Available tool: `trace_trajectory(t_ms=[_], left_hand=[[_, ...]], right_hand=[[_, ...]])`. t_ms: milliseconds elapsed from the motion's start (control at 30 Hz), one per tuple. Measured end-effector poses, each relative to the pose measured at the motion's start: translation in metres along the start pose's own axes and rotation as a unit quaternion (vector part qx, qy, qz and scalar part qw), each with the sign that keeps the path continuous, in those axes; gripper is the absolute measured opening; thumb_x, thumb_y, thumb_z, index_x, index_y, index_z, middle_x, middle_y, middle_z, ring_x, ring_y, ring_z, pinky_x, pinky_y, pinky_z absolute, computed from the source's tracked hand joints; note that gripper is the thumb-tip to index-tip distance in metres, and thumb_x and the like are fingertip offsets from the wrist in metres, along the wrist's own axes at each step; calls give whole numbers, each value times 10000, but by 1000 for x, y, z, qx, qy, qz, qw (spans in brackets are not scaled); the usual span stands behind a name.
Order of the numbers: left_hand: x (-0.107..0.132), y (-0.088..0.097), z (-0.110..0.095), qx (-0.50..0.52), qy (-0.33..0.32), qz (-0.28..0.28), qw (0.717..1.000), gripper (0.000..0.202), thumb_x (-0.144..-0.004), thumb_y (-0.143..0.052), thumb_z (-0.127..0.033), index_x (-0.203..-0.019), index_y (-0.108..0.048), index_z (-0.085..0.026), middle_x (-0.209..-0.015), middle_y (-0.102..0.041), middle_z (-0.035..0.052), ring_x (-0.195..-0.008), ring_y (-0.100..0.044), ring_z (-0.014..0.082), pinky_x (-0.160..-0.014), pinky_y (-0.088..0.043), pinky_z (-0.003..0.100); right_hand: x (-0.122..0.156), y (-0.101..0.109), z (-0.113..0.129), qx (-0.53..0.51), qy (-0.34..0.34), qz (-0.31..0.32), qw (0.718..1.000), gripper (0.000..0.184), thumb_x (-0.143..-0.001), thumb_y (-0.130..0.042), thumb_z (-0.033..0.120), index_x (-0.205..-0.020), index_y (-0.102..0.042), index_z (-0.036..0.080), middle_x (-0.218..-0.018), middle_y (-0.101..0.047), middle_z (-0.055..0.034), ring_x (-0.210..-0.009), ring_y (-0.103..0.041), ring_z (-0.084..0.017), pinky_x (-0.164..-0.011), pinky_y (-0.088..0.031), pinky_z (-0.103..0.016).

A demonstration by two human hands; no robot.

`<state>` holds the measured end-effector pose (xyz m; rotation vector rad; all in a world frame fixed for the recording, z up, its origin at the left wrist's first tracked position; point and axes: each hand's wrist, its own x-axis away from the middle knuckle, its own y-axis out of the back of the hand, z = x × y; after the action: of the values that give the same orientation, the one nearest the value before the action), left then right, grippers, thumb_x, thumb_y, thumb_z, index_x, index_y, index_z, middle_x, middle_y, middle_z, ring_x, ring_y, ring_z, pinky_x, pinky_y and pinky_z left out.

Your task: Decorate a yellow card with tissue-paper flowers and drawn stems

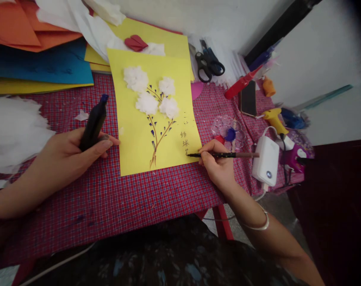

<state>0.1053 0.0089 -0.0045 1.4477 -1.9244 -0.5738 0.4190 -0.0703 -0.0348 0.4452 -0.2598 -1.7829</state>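
My right hand point(217, 165) grips a thin brush pen point(223, 155), its dark tip touching the lower right of a yellow sheet point(129, 147). Handwritten characters point(185, 139) run down the paper just above that tip. On the sheet, fluffy white paper flowers point(146, 102) top a drawn brown stem point(156, 145) with small dark blue leaves. My left hand point(70, 153) is wrapped round a thick black marker point(95, 123), blue end up, while its fingertips touch the sheet's left edge.
Black-handled scissors point(208, 65), a phone point(248, 99) and a red tube point(242, 82) lie behind. To the right are a clear flower-shaped palette point(222, 127), a yellow glue gun point(275, 119) and a white power bank point(266, 159). White tissue point(16, 131) lies left, below coloured paper point(40, 63).
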Motion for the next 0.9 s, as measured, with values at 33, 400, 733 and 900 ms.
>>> trace_trajectory(t_ms=[33,400,733,900], left_hand=[[0,0,0,-3,2,2,1000,438,-795,-570,-514,-1038,-728,-186,-935,-704,16,-856,-633,187,-787,-470,287],[0,0,0,-18,6,-10,1000,407,-793,-568,-487,-1022,-743,-199,-892,-717,7,-773,-607,159,-755,-464,283],[2,-1,3,-17,-17,-14,1000,331,-854,-568,-437,-1034,-727,-210,-980,-731,-16,-785,-605,124,-813,-473,258],[-1,0,10,-29,-24,-4,999,319,-862,-561,-455,-1030,-719,-234,-1043,-742,-19,-856,-636,152,-815,-470,259]], right_hand=[[0,0,0,-2,-2,1,1000,108,-795,-530,163,-700,-542,213,-594,-528,45,-549,-485,-108,-542,-379,-275],[0,-1,-2,6,9,-23,1000,115,-805,-532,157,-711,-545,221,-605,-531,41,-562,-492,-112,-547,-384,-278],[0,0,-3,4,1,-24,1000,116,-800,-526,143,-711,-547,215,-621,-529,40,-579,-488,-111,-570,-386,-284],[0,1,-3,7,1,-41,999,129,-798,-522,141,-696,-550,215,-601,-531,40,-581,-510,-120,-571,-402,-289]])
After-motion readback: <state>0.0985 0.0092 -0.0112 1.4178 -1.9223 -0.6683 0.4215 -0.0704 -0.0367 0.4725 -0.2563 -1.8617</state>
